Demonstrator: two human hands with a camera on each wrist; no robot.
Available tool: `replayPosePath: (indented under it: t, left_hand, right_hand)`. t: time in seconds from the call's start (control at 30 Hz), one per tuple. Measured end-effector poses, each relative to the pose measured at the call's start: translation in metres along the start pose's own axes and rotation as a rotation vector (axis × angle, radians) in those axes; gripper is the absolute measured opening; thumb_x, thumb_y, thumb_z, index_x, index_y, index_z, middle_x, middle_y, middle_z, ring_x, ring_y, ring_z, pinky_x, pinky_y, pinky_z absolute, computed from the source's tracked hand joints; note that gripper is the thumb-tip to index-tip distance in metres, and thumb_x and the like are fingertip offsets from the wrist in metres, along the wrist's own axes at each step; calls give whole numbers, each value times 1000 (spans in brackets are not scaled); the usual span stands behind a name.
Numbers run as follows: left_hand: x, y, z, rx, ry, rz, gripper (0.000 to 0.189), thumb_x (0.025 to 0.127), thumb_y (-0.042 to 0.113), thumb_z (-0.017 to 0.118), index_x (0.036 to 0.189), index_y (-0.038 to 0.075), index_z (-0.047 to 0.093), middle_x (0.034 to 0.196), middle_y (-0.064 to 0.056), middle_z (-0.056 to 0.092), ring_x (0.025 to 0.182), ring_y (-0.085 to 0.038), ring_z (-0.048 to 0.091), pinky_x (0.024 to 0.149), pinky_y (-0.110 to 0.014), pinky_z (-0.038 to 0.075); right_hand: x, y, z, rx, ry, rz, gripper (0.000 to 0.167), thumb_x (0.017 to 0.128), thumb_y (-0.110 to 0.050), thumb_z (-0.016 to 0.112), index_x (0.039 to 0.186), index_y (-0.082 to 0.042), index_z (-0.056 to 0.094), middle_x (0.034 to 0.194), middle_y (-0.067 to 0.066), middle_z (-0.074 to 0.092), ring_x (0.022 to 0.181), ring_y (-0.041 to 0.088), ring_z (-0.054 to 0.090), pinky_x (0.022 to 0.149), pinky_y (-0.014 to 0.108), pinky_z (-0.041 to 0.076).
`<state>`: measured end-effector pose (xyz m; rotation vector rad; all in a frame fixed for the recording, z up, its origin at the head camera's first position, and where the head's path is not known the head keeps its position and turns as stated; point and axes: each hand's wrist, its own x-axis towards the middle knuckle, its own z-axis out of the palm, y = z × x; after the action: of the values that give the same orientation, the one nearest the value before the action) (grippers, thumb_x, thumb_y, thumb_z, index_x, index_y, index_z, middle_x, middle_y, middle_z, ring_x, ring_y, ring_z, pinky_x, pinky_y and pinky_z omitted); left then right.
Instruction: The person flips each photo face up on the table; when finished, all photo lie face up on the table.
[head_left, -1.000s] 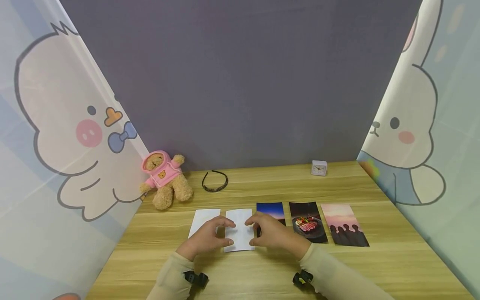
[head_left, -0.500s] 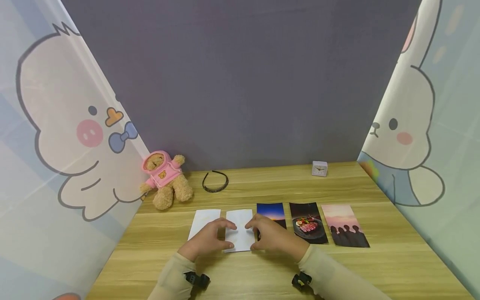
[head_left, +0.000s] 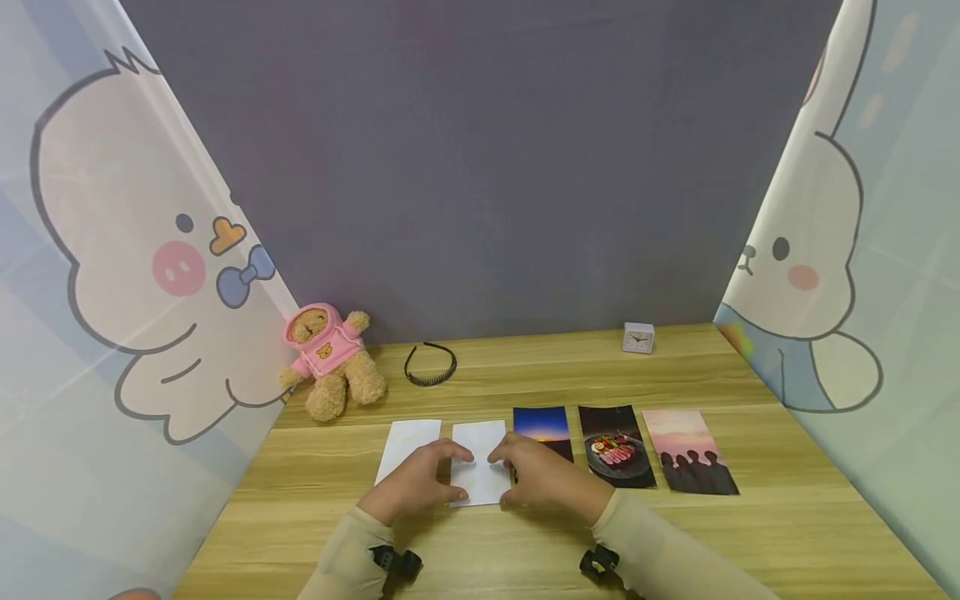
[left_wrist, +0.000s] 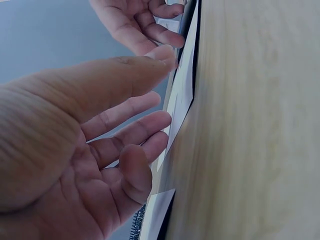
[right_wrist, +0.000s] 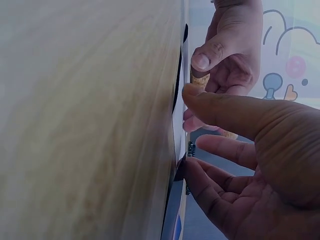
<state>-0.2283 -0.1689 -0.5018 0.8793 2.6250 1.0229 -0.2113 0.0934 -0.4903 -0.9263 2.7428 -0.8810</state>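
A blank white card (head_left: 480, 483) lies face-up white on the table between both hands. My left hand (head_left: 420, 477) is at its left edge, thumb and fingers spread apart in a loose curve, fingertips right at the card. Mirroring it at the right edge, my right hand (head_left: 547, 473) also has its thumb and fingers well apart. In the left wrist view the white card (left_wrist: 184, 85) looks slightly bowed, its near edge raised from the tabletop. A second white card (head_left: 408, 440) lies partly under the view of my left hand. The sunset photo (head_left: 542, 423) is partly covered by my right hand.
Further right lie a photo of a plated meal (head_left: 617, 450) and one of silhouetted people under a pink sky (head_left: 690, 454). Along the back are a teddy bear (head_left: 330, 358) in a pink hoodie, a black headband (head_left: 431, 380) and a small white clock (head_left: 638, 337).
Both hands stay almost still around the white card. The right hand has shifted very slightly to the left; the cards and photos lie as before.
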Motion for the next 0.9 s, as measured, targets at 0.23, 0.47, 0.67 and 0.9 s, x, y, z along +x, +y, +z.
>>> replayPosePath:
  t: [0.23,0.47,0.67,0.9]
  left_hand:
    - [1,-2,1,37,-22,2,53,79,19,95,126,13,71,138,1,62,134,-26,53,114,-48,41]
    - [3,-3,2,57,-45,17,55,76,20,97,125,10,73,136,4,61,131,-24,54,114,-46,42]
    - [3,-3,3,80,-58,20,56,74,23,98,124,13,74,136,8,59,131,-20,54,114,-42,43]
    - [3,-3,3,83,-60,36,53,76,23,98,123,14,75,136,6,59,130,-21,54,112,-41,44]
  right_hand:
    - [1,-3,0,-37,-14,-2,59,71,-20,99,122,-5,74,106,0,62,92,9,58,79,25,51]
    - [1,-5,0,-56,-22,-8,57,70,-20,100,119,-5,75,107,0,62,93,10,58,79,25,51]
    - [3,-2,1,-63,-15,-18,52,71,-20,99,115,-6,76,108,-1,61,87,6,54,76,24,50]
    - [3,-2,1,-67,-9,-23,45,72,-18,97,110,-7,76,105,-3,61,84,4,52,76,24,50]
